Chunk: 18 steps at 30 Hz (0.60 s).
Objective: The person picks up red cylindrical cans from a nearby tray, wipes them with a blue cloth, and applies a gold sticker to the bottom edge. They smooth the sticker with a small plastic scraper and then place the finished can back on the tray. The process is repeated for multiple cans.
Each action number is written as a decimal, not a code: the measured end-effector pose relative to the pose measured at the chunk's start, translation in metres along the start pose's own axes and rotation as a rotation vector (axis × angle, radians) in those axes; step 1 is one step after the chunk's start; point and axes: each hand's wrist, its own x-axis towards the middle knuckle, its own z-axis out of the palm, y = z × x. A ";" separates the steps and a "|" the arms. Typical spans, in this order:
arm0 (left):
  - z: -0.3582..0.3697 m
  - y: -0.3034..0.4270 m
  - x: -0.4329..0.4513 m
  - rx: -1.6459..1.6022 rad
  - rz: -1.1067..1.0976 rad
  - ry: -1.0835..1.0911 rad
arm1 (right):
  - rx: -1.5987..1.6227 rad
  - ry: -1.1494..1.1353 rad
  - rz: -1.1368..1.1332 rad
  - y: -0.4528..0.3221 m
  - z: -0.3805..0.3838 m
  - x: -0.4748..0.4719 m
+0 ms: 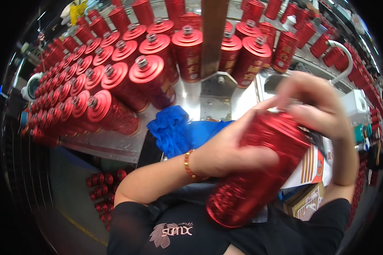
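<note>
A shiny red bottle (258, 185) is tilted across my chest, its base towards me and its neck pointing up and right. My left hand (242, 156), below a beaded bracelet (187, 163), is wrapped around the bottle's upper body. At the neck, my right hand (312, 105) is curled with thumb and fingers around the top; the neck is mostly hidden and motion blurs the fingers. Something small and whitish shows under these fingers, too blurred to name. Beyond my left forearm lies a crumpled blue cloth (170, 130).
Many similar red bottles (146, 71) stand in rows on the metal table (115, 142). A brown post (214, 35) rises ahead. To the right are a sink (269, 84), a curved white faucet (346, 52), a white jug (354, 103) and cardboard (306, 202). More bottles (103, 191) stand low at left.
</note>
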 end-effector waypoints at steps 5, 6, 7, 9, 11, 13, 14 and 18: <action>-0.036 -0.034 -0.037 -0.081 -0.106 0.479 | 0.050 0.123 0.261 0.097 0.054 0.025; -0.043 -0.037 -0.040 -0.003 -0.086 0.540 | 0.167 0.053 0.281 0.111 0.066 0.023; -0.049 -0.037 -0.040 0.016 -0.107 0.565 | 0.282 -0.020 0.297 0.120 0.077 0.021; -0.061 -0.036 -0.032 0.057 -0.147 0.606 | 0.342 -0.024 0.263 0.125 0.091 0.026; -0.077 -0.039 -0.022 0.005 -0.165 0.577 | 0.326 -0.036 0.398 0.139 0.098 0.035; -0.090 -0.040 -0.012 -0.062 -0.202 0.556 | 0.338 0.069 0.354 0.159 0.104 0.042; -0.088 -0.041 -0.006 0.016 -0.198 0.593 | 0.343 0.125 0.333 0.164 0.104 0.044; -0.103 -0.051 -0.004 -0.128 -0.166 0.565 | 0.223 0.219 0.368 0.145 0.096 0.044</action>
